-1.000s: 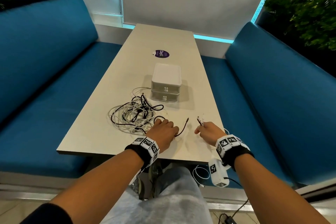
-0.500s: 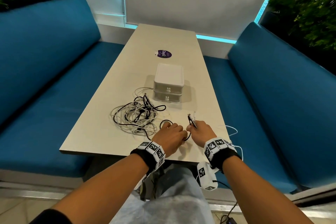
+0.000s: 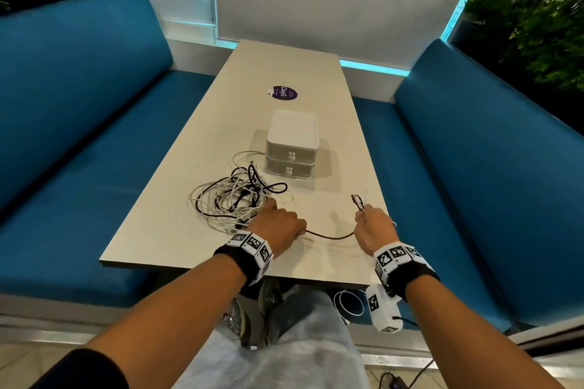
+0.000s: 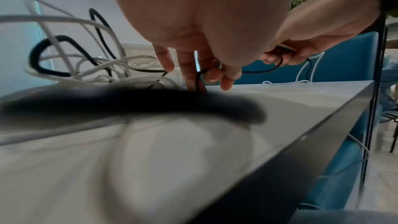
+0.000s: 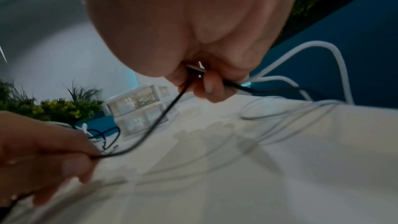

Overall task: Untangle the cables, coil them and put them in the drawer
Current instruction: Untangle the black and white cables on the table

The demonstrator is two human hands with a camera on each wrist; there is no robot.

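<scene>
A tangle of white and black cables (image 3: 235, 199) lies on the table (image 3: 177, 224), in front of a small white two-drawer box (image 3: 292, 144) with both drawers closed. My left hand (image 3: 278, 226) rests at the tangle's near right edge and pinches a thin black cable (image 3: 328, 235). That cable sags across to my right hand (image 3: 373, 227), which grips its plug end (image 3: 357, 200) together with a white cable (image 5: 336, 57). In the left wrist view the fingers (image 4: 206, 76) curl round the black cable (image 4: 264, 71).
Blue benches (image 3: 79, 123) flank the long table. A purple sticker (image 3: 284, 93) lies beyond the drawer box. A white cable loop (image 3: 349, 303) hangs below the table's near edge, above my lap. Plants stand in the back corners.
My right hand came to the left hand, took the black cable's plug end, then pulled it away to the right, stretching the cable between both hands.
</scene>
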